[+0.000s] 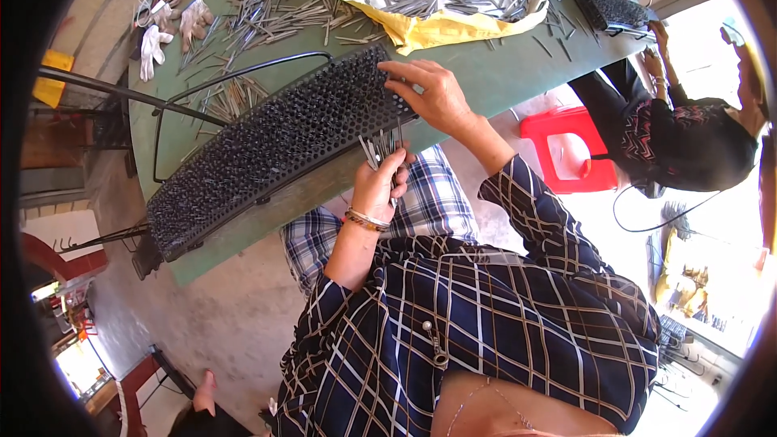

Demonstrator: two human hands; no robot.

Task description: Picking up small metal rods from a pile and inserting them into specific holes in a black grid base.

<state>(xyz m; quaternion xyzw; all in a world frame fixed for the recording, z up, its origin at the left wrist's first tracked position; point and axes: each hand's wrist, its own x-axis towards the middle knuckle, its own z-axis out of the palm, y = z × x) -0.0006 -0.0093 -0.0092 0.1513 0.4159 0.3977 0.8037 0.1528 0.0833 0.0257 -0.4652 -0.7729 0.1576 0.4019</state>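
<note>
My left hand (379,184) is closed around a bundle of thin grey metal strips (377,146), whose ends stick up past the fingers. Above it, my right hand (433,97) reaches to the right end of a long, curved black rack (275,133) full of small round holes. Its thumb and forefinger are drawn together at the rack's surface; whatever sits between them is too small to make out. Many holes toward the left and middle hold upright pieces, while bare holes show near the right end. The rack lies slanted along the near edge of a green table (461,73).
Loose metal strips (283,8) lie heaped on the table, with more on a white and yellow sack (437,28). Gloves (154,48) lie at the far left. A metal frame (243,73) rises behind the rack. At right, another person (680,137) works at a similar rack (615,12), near a red stool (558,154).
</note>
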